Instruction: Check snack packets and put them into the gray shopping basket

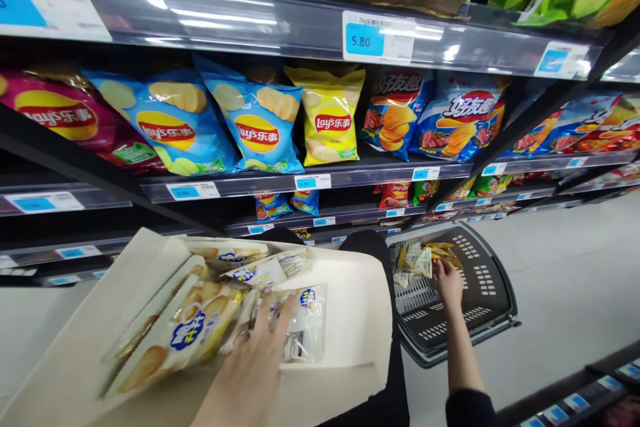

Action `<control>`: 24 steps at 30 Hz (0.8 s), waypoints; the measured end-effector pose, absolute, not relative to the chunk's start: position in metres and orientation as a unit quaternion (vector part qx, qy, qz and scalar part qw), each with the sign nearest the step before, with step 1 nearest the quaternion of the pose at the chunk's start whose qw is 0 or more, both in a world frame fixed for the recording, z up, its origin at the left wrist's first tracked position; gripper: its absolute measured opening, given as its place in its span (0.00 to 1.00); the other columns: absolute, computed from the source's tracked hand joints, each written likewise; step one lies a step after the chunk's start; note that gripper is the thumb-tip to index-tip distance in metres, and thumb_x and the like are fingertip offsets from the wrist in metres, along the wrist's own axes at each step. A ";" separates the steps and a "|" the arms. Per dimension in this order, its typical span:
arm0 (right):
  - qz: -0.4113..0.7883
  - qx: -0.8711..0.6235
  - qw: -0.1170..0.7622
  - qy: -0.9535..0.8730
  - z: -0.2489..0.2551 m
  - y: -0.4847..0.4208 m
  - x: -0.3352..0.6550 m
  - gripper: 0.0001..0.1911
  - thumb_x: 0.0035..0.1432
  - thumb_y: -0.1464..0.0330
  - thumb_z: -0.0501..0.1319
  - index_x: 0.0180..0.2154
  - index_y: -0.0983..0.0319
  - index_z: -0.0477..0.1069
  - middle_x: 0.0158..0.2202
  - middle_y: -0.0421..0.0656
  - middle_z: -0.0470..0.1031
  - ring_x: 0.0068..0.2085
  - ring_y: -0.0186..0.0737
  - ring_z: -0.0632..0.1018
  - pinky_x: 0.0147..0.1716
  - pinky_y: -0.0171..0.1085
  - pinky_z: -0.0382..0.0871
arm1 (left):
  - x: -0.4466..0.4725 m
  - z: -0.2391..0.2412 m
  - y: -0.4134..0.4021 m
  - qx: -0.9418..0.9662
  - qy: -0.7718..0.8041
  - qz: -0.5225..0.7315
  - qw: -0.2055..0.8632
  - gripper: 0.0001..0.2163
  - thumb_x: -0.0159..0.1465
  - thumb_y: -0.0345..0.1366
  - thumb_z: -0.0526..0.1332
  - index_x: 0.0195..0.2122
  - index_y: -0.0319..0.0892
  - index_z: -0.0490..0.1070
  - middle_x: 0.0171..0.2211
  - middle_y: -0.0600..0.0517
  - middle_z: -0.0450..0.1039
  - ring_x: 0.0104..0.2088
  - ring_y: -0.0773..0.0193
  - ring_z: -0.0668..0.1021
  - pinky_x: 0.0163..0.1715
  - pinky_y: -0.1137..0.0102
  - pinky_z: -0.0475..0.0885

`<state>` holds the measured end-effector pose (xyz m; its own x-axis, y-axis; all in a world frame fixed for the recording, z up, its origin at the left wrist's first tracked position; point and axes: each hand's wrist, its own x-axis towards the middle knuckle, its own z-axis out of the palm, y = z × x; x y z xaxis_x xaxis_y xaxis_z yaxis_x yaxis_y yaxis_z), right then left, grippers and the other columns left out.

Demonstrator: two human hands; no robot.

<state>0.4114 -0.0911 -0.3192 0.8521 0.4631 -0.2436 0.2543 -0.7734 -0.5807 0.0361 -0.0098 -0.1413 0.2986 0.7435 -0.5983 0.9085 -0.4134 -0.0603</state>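
Observation:
My left hand (255, 353) lies inside a white open carton (355, 327), fingers stretched out over a small clear-and-white snack packet (306, 327). To its left, a larger cream and yellow snack bag (187, 333) leans in the carton. Another small packet (265, 270) rests just beyond my fingertips. The carton sits across my lap. On the right, my right hand (450, 283) reaches down into a dark grey shopping basket (485, 340), its fingers closed at a golden-wrapped packet (444, 252). Pale green and white packets (415, 259) lie beside it in the basket.
Ahead stands a shelf with blue chip bags (257, 123), a yellow chip bag (327, 117) and darker blue bags (455, 117). Its upper ledge (295, 27) juts out with price tags. Pale floor (565, 260) extends right, with another shelf edge (565, 407) at lower right.

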 end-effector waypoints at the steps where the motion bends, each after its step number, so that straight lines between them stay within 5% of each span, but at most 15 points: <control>1: 0.182 -0.914 0.303 -0.200 -0.309 -0.104 0.401 0.17 0.63 0.58 0.55 0.41 0.66 0.73 0.37 0.47 0.78 0.41 0.45 0.79 0.44 0.46 0.71 | 0.038 -0.139 -0.009 0.787 0.526 -0.281 0.157 0.39 0.54 0.17 0.51 0.67 0.43 0.45 0.68 0.35 0.41 0.57 0.42 0.70 0.54 0.57 0.65; 5: 0.189 -0.854 0.418 -0.246 -0.266 -0.140 0.333 0.25 0.59 0.50 0.53 0.38 0.66 0.73 0.32 0.49 0.80 0.37 0.48 0.81 0.40 0.41 0.73 | 0.044 -0.127 -0.007 0.773 0.537 -0.266 0.208 0.38 0.55 0.18 0.50 0.67 0.38 0.42 0.66 0.31 0.43 0.57 0.43 0.70 0.52 0.59 0.67; 9: 0.167 -0.784 0.504 -0.322 -0.215 -0.146 0.254 0.15 0.60 0.58 0.57 0.37 0.63 0.74 0.34 0.48 0.80 0.33 0.43 0.80 0.36 0.38 0.73 | 0.046 -0.120 -0.009 0.780 0.537 -0.247 0.203 0.31 0.57 0.19 0.49 0.64 0.32 0.51 0.60 0.33 0.56 0.49 0.47 0.76 0.47 0.60 0.71; 13: 0.158 -0.731 0.414 -0.519 -0.177 -0.128 0.207 0.11 0.61 0.63 0.56 0.43 0.59 0.73 0.40 0.47 0.79 0.41 0.45 0.80 0.40 0.41 0.74 | 0.042 -0.115 -0.013 0.807 0.531 -0.198 0.165 0.22 0.57 0.19 0.50 0.53 0.34 0.64 0.59 0.36 0.58 0.57 0.41 0.67 0.51 0.55 0.67; 19: 0.316 -0.704 0.239 -0.589 -0.181 -0.091 0.194 0.35 0.52 0.68 0.62 0.61 0.65 0.57 0.55 0.57 0.69 0.53 0.57 0.73 0.48 0.52 0.71 | 0.022 -0.107 -0.019 0.789 0.509 -0.106 0.326 0.18 0.55 0.19 0.50 0.45 0.38 0.64 0.46 0.43 0.69 0.40 0.54 0.77 0.38 0.63 0.71; 24: 0.495 -0.646 0.366 -0.451 -0.170 -0.093 0.195 0.36 0.53 0.66 0.63 0.62 0.57 0.54 0.46 0.47 0.76 0.41 0.45 0.80 0.41 0.44 0.75 | 0.004 -0.099 -0.026 0.722 0.512 0.063 0.461 0.18 0.59 0.29 0.57 0.51 0.45 0.61 0.44 0.49 0.69 0.43 0.57 0.73 0.44 0.63 0.66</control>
